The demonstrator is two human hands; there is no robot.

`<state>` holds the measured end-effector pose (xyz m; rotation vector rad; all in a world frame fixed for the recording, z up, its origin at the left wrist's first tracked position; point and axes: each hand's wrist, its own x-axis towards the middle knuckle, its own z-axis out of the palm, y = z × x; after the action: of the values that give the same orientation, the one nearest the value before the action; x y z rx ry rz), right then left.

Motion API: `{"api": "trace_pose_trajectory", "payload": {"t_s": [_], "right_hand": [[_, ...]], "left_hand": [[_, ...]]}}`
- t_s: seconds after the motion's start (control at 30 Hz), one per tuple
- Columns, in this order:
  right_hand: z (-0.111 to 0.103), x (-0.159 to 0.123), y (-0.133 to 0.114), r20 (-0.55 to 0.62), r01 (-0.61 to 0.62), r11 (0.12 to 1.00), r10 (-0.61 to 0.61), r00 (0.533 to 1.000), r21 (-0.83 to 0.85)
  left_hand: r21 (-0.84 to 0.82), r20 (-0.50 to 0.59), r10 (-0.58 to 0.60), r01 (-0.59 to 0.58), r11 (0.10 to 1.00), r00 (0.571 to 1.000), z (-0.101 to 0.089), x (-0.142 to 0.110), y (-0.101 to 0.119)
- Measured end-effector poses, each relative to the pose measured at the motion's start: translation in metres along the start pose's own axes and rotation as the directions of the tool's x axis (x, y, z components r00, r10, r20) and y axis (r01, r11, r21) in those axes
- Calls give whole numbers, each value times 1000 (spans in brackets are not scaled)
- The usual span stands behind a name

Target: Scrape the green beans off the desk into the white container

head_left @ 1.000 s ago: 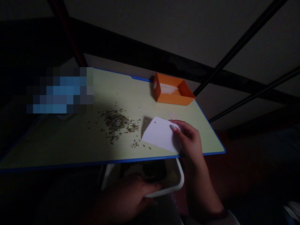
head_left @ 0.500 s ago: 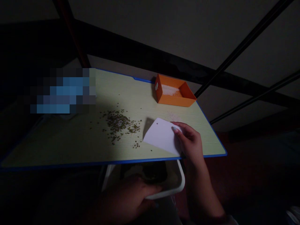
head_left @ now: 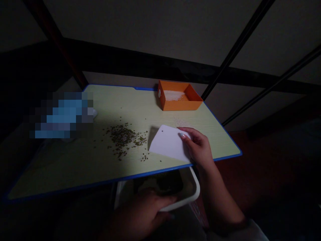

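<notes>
My right hand (head_left: 199, 145) pinches a flat white scraper (head_left: 170, 143) with a small hole near one corner, thumb on top. The scraper is tilted over the right half of the pale green tabletop, its left edge near the scattered dark green beans or seeds (head_left: 124, 137). Below the table's front edge, my left hand (head_left: 152, 207) grips the rim of a white bin (head_left: 195, 190), thumb over the rim. Dark material lies inside the bin, too dim to name.
An orange open box (head_left: 182, 105) holding pale grains stands at the table's back right; a few similar grains (head_left: 182, 121) lie before it. A blurred-out blue object (head_left: 64, 112) is at the left. The table (head_left: 75, 170) has a blue edge; a wall stands behind.
The view has tilted and shifted, so the table appears rotated. Both hands keep their holds on the scraper and the bin; the bean pile looks unchanged.
</notes>
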<state>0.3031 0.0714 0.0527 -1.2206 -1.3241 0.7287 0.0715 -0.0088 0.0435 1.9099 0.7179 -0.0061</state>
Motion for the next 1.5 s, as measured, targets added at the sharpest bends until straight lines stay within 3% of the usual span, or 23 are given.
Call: {"api": "trace_pose_trajectory", "payload": {"t_s": [0.13, 0.3, 0.47, 0.9, 1.5], "right_hand": [[0, 1, -1, 43, 4, 1000, -4, 999, 5], [-1, -1, 1, -19, 2, 999, -2, 1000, 32], [-1, -4, -1, 47, -11, 999, 9, 999, 44], [0, -4, 1, 6, -27, 1000, 27, 1000, 15], [-3, -6, 3, 39, -48, 998, 47, 998, 32]], "left_hand": [[-8, -5, 30, -30, 1000, 1000, 0, 2, -1], [16, -18, -7, 7, 1000, 1000, 2, 1, -3], [26, -10, -8, 8, 1000, 1000, 4, 1, -4], [28, -19, 9, -8, 1000, 1000, 4, -1, -2], [-4, -53, 42, -42, 999, 998, 4, 1, -1]]}}
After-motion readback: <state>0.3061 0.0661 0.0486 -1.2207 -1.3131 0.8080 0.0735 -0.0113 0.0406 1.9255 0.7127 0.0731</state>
